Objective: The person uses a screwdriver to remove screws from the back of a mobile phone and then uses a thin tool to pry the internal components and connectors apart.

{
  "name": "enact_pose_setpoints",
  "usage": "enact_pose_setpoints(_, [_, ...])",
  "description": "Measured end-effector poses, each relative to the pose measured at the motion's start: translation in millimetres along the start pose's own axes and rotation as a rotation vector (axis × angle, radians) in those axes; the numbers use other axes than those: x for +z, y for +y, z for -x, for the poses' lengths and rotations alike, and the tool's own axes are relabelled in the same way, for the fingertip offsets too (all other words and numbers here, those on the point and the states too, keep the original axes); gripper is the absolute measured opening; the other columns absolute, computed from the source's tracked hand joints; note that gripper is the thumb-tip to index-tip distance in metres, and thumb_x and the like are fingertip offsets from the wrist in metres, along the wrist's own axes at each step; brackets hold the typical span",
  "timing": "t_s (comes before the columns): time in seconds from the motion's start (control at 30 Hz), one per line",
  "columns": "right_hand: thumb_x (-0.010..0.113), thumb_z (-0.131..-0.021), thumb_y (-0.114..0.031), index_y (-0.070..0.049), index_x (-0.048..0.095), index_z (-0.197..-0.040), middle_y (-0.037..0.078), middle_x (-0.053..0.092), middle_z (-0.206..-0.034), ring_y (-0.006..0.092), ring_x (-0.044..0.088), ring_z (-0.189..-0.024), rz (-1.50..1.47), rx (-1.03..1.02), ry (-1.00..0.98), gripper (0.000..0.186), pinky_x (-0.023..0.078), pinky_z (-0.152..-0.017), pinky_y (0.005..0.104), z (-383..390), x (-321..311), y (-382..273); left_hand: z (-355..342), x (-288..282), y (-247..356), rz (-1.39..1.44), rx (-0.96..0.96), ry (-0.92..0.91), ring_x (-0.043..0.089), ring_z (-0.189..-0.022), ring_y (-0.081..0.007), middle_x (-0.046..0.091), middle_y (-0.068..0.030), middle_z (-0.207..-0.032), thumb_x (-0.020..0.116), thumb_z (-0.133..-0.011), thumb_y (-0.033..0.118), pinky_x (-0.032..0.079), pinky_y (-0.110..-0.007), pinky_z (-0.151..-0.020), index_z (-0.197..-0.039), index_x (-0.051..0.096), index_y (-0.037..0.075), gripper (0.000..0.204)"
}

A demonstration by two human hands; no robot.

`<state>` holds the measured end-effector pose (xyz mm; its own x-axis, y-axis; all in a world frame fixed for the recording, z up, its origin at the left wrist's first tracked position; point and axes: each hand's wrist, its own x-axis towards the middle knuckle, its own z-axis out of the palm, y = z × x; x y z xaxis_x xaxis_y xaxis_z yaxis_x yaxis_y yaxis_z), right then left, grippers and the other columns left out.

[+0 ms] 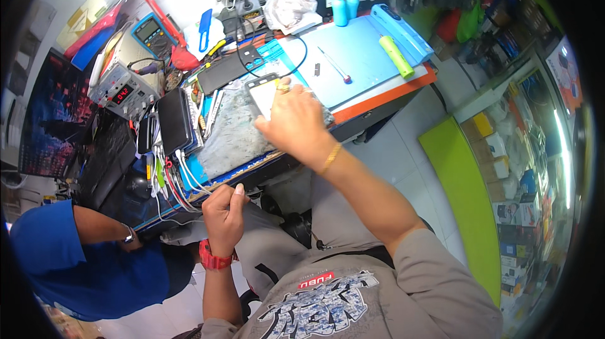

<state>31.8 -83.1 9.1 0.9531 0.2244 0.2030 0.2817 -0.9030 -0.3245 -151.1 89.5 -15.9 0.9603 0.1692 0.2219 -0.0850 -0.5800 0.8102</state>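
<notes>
My right hand point(297, 121) reaches over a phone point(262, 97) with a bright white screen, which lies at the right of a worn grey mat point(234, 130). The thumb stands apart from the fingers, and the hand covers part of the phone; the fingers are at its screen and do not wrap round it. My left hand point(224, 214) is closed in a fist with the thumb on top, in front of the table's edge above my lap. Nothing shows in it. A large dark phone-shaped panel point(228, 70) lies behind the mat, and a black phone point(174, 121) leans at the left.
A blue work mat point(334, 74) bears a thin screwdriver point(343, 75), a green cylindrical tool point(396, 57) and two blue bottles point(340, 10). Cables point(183, 166) hang over the table's front edge. A power supply point(123, 92) stands left. A person in blue point(94, 270) is close on my left.
</notes>
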Motion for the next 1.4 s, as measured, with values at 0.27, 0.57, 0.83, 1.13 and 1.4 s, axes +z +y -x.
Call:
enact_pose_setpoints(0.27, [0.074,-0.093,-0.047,0.012,0.061,-0.133,0.036,0.073,-0.123,0.0502,0.071,-0.12,0.029,-0.001,-0.025,0.072,0.057,-0.107,0.0566,-82,-29,81,-20,16,21,-0.335,0.254,-0.534,0.073,-0.078,-0.0361,0.072,-0.0162,-0.09,0.077,-0.1,0.021,0.056,-0.045,-0.069,-0.097,0.08,0.004,0.018])
enact_pose_setpoints(0.57, [0.082,-0.095,-0.035,0.003,0.076,-0.119,0.026,0.073,-0.12,0.0452,0.07,-0.118,0.109,-0.095,0.241,0.045,0.059,-0.1,0.0534,-68,-21,109,-142,4,26,-0.534,0.356,-0.047,0.073,-0.1,-0.0418,0.073,-0.0183,-0.113,0.078,-0.095,0.01,0.06,-0.049,-0.085,-0.122,0.072,0.006,0.029])
enact_pose_setpoints(0.83, [0.082,-0.099,-0.034,0.0,0.071,-0.129,0.024,0.073,-0.122,0.0467,0.069,-0.122,0.304,0.196,0.221,0.047,0.057,-0.104,0.0519,-37,-62,224,-282,-15,-19,-1.022,0.278,-0.329,0.063,-0.133,-0.048,0.064,-0.0303,-0.141,0.085,-0.095,0.045,0.052,-0.052,-0.113,-0.157,0.05,-0.004,0.086])
enact_pose_setpoints(1.13, [0.073,-0.104,-0.022,0.005,0.065,-0.128,0.026,0.072,-0.123,0.0465,0.07,-0.118,0.159,0.2,0.221,0.037,0.057,-0.103,0.0537,-39,-48,241,-306,-18,-35,-0.798,0.143,-0.438,0.06,-0.141,-0.0481,0.061,-0.0308,-0.15,0.094,-0.082,0.053,0.048,-0.052,-0.121,-0.158,0.056,0.001,0.1])
enact_pose_setpoints(1.4, [0.064,-0.112,-0.022,0.007,0.059,-0.142,0.026,0.069,-0.132,0.0433,0.07,-0.12,-0.182,0.257,0.297,0.043,0.056,-0.104,0.0532,28,-61,246,-284,-38,18,-0.977,0.085,-0.334,0.065,-0.126,-0.0442,0.07,-0.0276,-0.135,0.091,-0.082,0.052,0.051,-0.051,-0.11,-0.139,0.069,-0.004,0.083])
